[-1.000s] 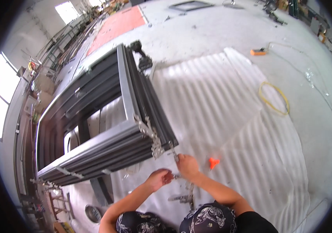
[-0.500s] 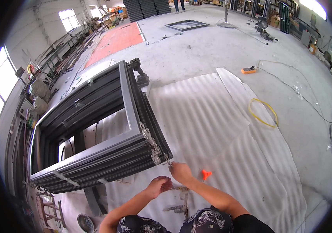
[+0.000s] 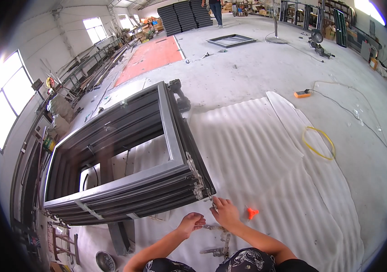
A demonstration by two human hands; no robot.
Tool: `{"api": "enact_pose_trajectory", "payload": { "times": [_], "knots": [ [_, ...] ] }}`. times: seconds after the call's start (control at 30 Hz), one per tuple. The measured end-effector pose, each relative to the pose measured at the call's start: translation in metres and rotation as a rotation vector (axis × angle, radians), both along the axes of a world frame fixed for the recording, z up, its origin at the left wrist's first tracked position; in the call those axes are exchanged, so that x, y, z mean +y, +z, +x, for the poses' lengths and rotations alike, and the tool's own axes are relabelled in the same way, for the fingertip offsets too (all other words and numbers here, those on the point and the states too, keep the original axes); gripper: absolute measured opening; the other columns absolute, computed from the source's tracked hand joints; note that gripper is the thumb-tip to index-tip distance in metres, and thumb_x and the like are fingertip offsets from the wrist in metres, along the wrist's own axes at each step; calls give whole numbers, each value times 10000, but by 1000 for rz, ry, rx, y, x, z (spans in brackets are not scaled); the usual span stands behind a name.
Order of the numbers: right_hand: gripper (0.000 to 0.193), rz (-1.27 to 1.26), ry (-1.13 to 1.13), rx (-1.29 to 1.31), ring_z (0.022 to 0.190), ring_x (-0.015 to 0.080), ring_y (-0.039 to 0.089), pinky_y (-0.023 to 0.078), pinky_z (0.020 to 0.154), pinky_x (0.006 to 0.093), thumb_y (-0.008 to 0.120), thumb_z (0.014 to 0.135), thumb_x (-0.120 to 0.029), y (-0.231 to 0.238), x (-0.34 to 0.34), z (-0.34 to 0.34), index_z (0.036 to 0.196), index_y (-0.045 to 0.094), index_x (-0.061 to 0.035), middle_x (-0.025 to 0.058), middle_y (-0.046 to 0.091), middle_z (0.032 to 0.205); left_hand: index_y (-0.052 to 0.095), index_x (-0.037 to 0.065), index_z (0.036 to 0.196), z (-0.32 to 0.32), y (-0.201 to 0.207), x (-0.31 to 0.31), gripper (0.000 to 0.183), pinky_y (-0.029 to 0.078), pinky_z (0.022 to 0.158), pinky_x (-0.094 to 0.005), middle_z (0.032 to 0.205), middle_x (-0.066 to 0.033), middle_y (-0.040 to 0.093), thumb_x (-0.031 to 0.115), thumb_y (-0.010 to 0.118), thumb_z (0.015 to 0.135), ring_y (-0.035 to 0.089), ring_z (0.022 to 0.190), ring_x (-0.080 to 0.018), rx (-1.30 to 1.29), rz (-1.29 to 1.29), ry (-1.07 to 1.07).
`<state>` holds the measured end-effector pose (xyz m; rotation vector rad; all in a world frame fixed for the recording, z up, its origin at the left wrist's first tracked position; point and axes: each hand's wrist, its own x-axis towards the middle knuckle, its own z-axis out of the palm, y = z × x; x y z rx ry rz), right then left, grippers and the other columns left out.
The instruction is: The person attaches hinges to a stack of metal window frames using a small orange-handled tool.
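1. White walls and bright windows (image 3: 12, 94) rise to the left of the stack of grey metal frames (image 3: 132, 192), the landmark for all that follows; pale sheeting (image 3: 248, 145) spreads on the floor to its right and under its near end.
2. Beyond the stack lie a red-orange floor panel (image 3: 155, 59), a single frame (image 3: 231, 41) flat on the floor and dark piled slabs (image 3: 184, 19), with a person (image 3: 215, 12) standing beside the slabs.
3. Pinched between thumb and fingers, a small metal fitting (image 3: 213, 205) sits at the stack's near right corner, held by the right hand (image 3: 225, 213).
4. Just short of the stack's near side, the left hand (image 3: 191, 224) is half-curled, palm turned inward; whether it grips anything I cannot tell.
5. Jointed metal hardware (image 3: 211, 250) lies on the sheeting nearer the wearer than the stack, below both hands; more metal hinges (image 3: 195, 177) run up the stack's near right corner.
6. Right of the stack are an orange three-lobed piece (image 3: 253, 213), near the right hand, and, farther off, a yellow loop (image 3: 319, 143).
7. Against the stack's far right corner stands a dark power tool (image 3: 182, 97).
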<state>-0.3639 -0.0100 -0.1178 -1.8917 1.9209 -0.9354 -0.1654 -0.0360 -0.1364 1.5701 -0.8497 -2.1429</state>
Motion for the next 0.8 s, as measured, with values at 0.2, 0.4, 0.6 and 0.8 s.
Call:
{"api": "enact_pose_trajectory", "payload": {
  "times": [0.2, 0.4, 0.6, 0.8],
  "knots": [
    [222, -130, 172, -81, 868, 286, 627, 522, 729, 400, 631, 859, -255, 22, -16, -14, 992, 681, -85, 66, 687, 892, 588, 88, 1058, -17, 6, 3, 193, 510, 839, -338, 981, -61, 663, 241, 541, 950, 635, 936, -165, -12, -1, -33],
    [149, -198, 136, -291, 904, 298, 618, 514, 764, 400, 644, 843, -135, 5, 11, -15, 971, 680, -68, 84, 683, 966, 572, 75, 1045, -18, 16, -1, 178, 513, 816, -329, 965, -62, 661, 218, 532, 945, 636, 918, -164, -19, -86, -39],
    [298, -221, 117, -255, 910, 290, 620, 505, 786, 388, 720, 781, -84, -2, 21, -17, 1073, 667, -66, 84, 679, 1046, 596, 4, 946, -15, 124, -6, 62, 488, 697, -262, 828, -62, 639, 49, 563, 920, 608, 711, -138, -432, -970, 97],
    [365, -194, -37, -93, 896, 290, 616, 510, 764, 388, 710, 792, -118, -38, 13, -10, 1141, 624, -55, 95, 670, 1023, 599, -5, 1061, 13, 211, -53, 188, 432, 907, -395, 1002, -148, 622, -21, 523, 890, 572, 986, -310, -1087, -2012, 193]
  ]
}}
